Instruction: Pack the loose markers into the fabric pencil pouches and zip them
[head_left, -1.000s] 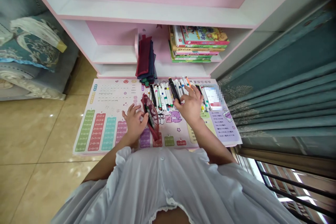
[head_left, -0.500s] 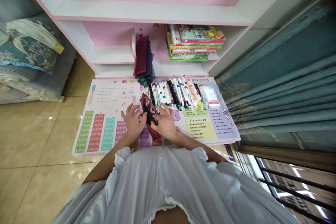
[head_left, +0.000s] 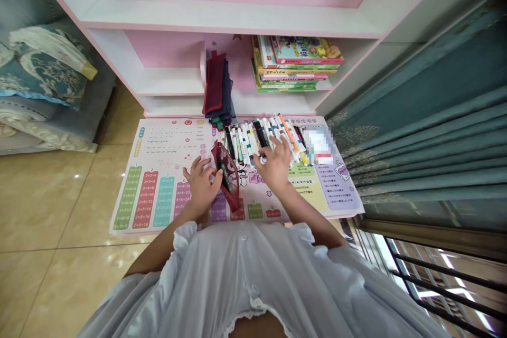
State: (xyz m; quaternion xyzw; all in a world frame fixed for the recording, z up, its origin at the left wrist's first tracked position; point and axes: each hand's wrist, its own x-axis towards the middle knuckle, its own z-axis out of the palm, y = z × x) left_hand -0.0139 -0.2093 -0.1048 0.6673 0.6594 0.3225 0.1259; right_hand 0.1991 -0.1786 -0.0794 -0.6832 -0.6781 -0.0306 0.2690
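Note:
A dark red zip pencil pouch [head_left: 233,202] lies on the desk with its mouth spread wide. Something dark, pen-like, shows inside it. My left hand [head_left: 203,182] pinches the pouch's left edge between thumb and fingers. To the right of the pouch, my right hand [head_left: 277,162] hovers at the near side of a row of markers [head_left: 247,142], fingers apart and nothing visible in them. Most of these markers are white with coloured bands; a black one [head_left: 260,133] and an orange one [head_left: 288,132] stand out.
Behind the markers, a pile of red and dark blue pouches [head_left: 216,87] leans against a shelf divider. Stacked books [head_left: 299,63] fill the shelf's right side. A blurred white item [head_left: 320,146] lies right of the markers. The printed desk mat [head_left: 166,142] carries times tables; a teal curtain [head_left: 428,132] hangs at right.
My right hand has left the pouch and moved right to the markers. The black pen it held at the pouch's mouth now appears inside the pouch. My left hand stays at the pouch.

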